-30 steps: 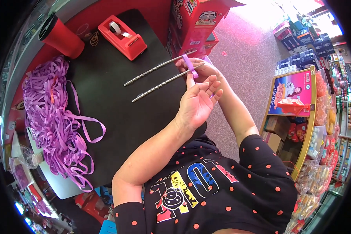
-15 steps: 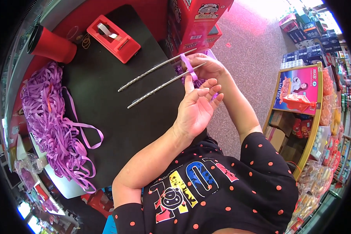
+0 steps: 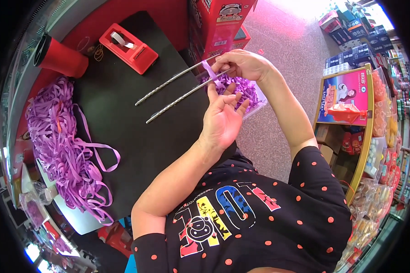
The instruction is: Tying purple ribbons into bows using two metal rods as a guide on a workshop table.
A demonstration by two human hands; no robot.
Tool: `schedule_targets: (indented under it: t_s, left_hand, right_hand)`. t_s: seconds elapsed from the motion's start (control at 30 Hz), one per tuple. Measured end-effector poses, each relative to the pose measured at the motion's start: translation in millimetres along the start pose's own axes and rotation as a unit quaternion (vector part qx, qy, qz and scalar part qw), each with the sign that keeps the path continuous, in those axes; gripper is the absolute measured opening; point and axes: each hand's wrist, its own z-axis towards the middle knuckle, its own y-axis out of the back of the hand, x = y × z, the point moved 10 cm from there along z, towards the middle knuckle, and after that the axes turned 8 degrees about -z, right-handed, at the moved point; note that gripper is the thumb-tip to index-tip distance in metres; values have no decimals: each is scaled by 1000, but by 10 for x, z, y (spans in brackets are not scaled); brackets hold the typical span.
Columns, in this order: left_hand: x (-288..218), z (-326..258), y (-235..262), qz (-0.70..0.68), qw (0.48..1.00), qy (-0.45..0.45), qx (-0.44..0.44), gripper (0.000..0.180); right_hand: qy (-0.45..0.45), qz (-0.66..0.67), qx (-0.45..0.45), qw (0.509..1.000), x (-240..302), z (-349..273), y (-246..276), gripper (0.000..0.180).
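The right hand (image 3: 243,63) is closed in, fingers bent together beside the plain ends of two metal rods; exactly what its fingertips pinch cannot be told. The left hand (image 3: 223,120) is half spread, palm up, with no firm grip on anything; its index fingertip reaches up to the lower rod, at or just beside the ribbon strip (image 3: 209,69).

The purple ribbon strip lies across the upper rod (image 3: 168,84) and the lower rod (image 3: 175,101), near their plain ends. Judged by appearance, it is light, limp and smooth, unlikely to break but apt to crease or slide on bare metal. It is best held flat between thumb and fingertip close to a rod. The rods appear stiff, with twisted lengths giving better purchase than the plain ends.

Beyond the hands, a clear tub (image 3: 259,103) holds crinkled purple pieces (image 3: 245,91). On the bench (image 3: 132,154) lies a tangled ribbon heap (image 3: 59,132), soft and likely to snag; a loose loop at its edge offers the cleanest hold. A red tape dispenser (image 3: 143,59) sits farther off.
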Motion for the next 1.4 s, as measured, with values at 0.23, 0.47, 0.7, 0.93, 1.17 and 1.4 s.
schedule_targets:
  t_s: [0.23,0.47,0.7,0.93,1.17,1.4]
  left_hand:
    - [-60,11,-44,30,999,-20,2,79]
    - [-52,-18,-41,-2,1000,-2,17,78]
    - [-62,-25,-86,-18,1000,3,21,65]
    - [-66,-25,-94,-19,1000,10,22,55]
    - [-62,-16,-97,-27,999,22,33,65]
    - [-62,-16,-78,-40,999,18,19,48]
  right_hand:
    - [-8,9,-34,999,14,-62,9,29]
    - [62,-168,-87,980,266,-173,-28,29]
    - [67,-202,-117,970,314,-241,60,35]
    - [74,-148,-112,980,201,-117,143,28]
    - [31,-107,-73,991,109,-71,90,20]
    - [32,-82,-102,991,101,-127,138,24]
